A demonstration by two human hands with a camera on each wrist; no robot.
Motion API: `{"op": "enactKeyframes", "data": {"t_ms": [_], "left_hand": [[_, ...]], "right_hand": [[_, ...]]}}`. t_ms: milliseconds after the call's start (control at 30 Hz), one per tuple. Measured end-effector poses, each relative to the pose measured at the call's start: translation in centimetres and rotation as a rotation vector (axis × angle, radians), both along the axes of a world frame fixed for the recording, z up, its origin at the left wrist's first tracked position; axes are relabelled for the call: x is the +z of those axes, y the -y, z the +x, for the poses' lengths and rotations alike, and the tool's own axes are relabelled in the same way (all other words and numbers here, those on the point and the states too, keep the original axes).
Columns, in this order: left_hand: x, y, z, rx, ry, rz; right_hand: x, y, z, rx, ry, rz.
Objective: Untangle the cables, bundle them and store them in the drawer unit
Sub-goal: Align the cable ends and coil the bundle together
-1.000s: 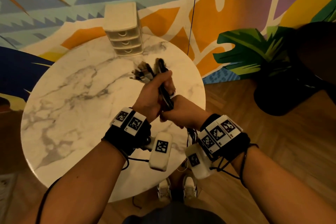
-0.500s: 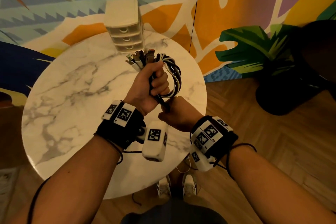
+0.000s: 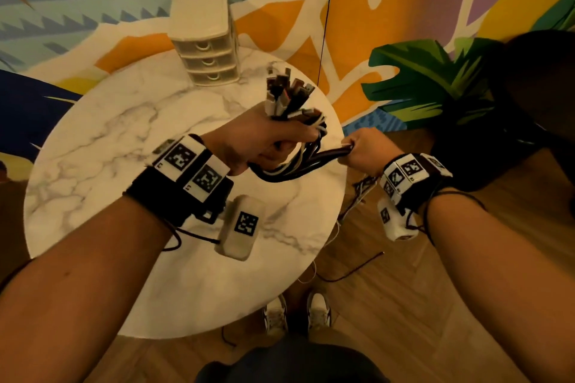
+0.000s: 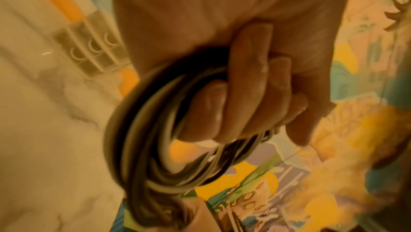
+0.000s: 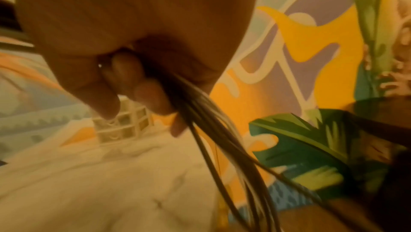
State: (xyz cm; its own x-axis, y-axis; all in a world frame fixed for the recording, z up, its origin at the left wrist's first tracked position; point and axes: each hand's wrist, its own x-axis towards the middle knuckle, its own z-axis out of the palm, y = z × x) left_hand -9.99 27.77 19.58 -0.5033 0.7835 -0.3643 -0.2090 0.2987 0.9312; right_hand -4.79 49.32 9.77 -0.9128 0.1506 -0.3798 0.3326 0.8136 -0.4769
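Left hand (image 3: 261,140) and right hand (image 3: 362,149) fisted

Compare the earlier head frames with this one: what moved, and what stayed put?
The right hand has swung out to the right, past the table edge, drawing the cables taut away from the left hand; earlier the two hands touched. The left hand has tipped, so the plug ends fan upward. Both hands keep their grip. The drawer unit remains closed at the table's far side.

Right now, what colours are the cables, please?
Black and white cables, clearest in the left wrist view.
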Motion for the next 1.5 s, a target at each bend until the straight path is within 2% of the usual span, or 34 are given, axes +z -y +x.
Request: {"op": "enactKeyframes", "data": {"t_ms": [100,200,333,433,667,800,1067,1133,1233,1333,1500], "left_hand": [[-0.8,-0.1,0.6,-0.064,-0.069,-0.171],[-2.8,-0.5,1.7,-0.161,-0.188,-0.297],[-3.9,-1.7,2.1,-0.401,-0.442,-0.520],[-4.7,-1.9,2.1,-0.495,-0.642,-0.723],[-6.1,-0.4,0.2,-0.580,-0.912,-0.977],[-6.3,0.4,-1.1,-0.538,-0.923,-1.030],[-6.1,0.9,-2.2,-0.491,-0.980,-1.092],[-5.9,1.2,-2.5,-0.456,-0.988,-1.109],[-5.6,1.5,-3.1,-0.409,-0.998,-1.134],[-5.1,1.6,-3.5,-0.359,-1.009,-1.149],[-4.4,1.0,-2.8,-0.246,-0.975,-1.075]], "right_hand": [[-3.5,-0.6,2.4,-0.025,0.190,0.037],[-6.8,-0.6,4.6,-0.001,0.305,0.047],[-7.8,-1.3,6.0,0.032,0.453,0.085],[-7.6,-2.4,6.3,-0.011,0.444,0.070],[-7.5,-4.5,6.5,-0.044,0.474,0.018],[-7.8,-5.8,6.7,-0.064,0.453,0.037],[-9.6,-7.1,8.3,-0.043,0.596,0.039],[-10.0,-7.4,8.6,-0.037,0.587,0.021],[-10.5,-7.6,9.2,0.012,0.534,0.118],[-11.2,-8.0,9.9,0.004,0.567,0.096],[-11.7,-9.7,10.4,0.073,0.471,0.360]]}}
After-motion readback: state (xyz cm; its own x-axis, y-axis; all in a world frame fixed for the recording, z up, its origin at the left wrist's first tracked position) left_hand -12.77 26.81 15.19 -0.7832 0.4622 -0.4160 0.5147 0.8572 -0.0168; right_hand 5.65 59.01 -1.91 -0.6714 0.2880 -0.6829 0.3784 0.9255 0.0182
